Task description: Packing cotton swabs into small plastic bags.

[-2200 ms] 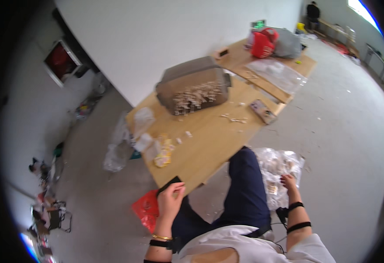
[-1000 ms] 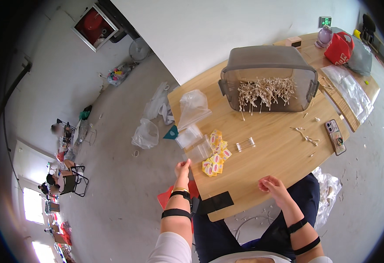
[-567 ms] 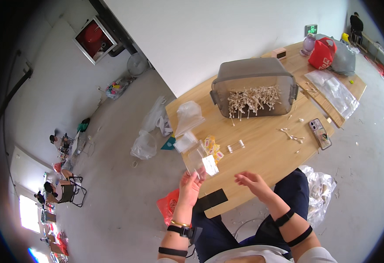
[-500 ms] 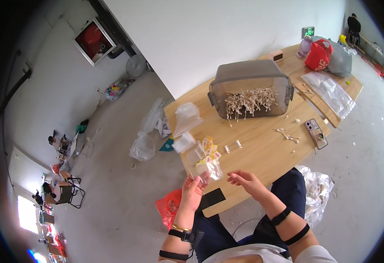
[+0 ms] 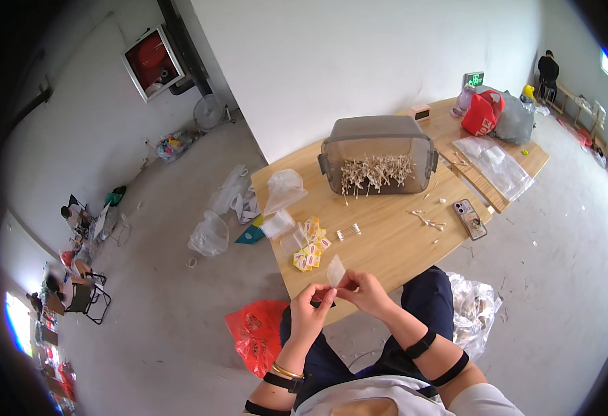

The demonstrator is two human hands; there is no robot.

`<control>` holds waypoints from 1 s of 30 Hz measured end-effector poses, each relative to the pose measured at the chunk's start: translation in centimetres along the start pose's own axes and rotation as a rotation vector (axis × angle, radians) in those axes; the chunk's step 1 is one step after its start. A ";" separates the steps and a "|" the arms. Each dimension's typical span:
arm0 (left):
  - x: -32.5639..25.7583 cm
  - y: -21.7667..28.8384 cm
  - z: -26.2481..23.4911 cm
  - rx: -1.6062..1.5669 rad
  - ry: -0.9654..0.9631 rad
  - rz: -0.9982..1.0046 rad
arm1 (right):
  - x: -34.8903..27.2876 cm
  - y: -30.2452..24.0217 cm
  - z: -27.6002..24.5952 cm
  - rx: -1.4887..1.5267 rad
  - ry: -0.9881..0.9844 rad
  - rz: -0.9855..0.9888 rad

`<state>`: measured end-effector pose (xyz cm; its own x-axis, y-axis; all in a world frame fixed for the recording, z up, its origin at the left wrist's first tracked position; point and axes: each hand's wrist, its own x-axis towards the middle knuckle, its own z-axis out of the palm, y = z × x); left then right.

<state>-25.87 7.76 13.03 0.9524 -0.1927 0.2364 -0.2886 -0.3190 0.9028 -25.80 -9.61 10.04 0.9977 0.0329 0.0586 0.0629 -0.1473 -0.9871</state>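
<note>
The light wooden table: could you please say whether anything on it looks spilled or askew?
Several thin white cotton swabs lie scattered left of the patterned rectangular phone, outside the grey translucent plastic bin holding a swab heap. They may have spilled, as the small white swab row nearby is neatly aligned.

A smartphone point(image 5: 470, 219) in a patterned case lies camera side up at the right edge of the wooden table point(image 5: 380, 260). Beyond that table's far right end stands a second table point(image 5: 448, 132), bearing a red bag point(image 5: 483, 114), a grey bag point(image 5: 516, 120) and a small pinkish box point(image 5: 421, 112) with a dark face. A lit green exit sign point(image 5: 474, 80) is on the wall behind. Well to the wooden table's left, beyond the wall corner, are a standing fan point(image 5: 209, 113) and a fire hose cabinet point(image 5: 154, 62); nearer on that side is a dark folding chair point(image 5: 87, 298). A person in black point(image 5: 548, 69) is far to its right.
</note>
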 end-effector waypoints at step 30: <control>-3.0 3.6 -4.6 0.451 0.070 0.328 | -2.1 -4.3 1.9 0.039 -0.126 0.054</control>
<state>-29.33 11.48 17.25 0.8056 -0.2910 0.5162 -0.5695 -0.6208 0.5388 -28.17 -7.19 13.84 0.9885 0.1505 -0.0118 0.0055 -0.1137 -0.9935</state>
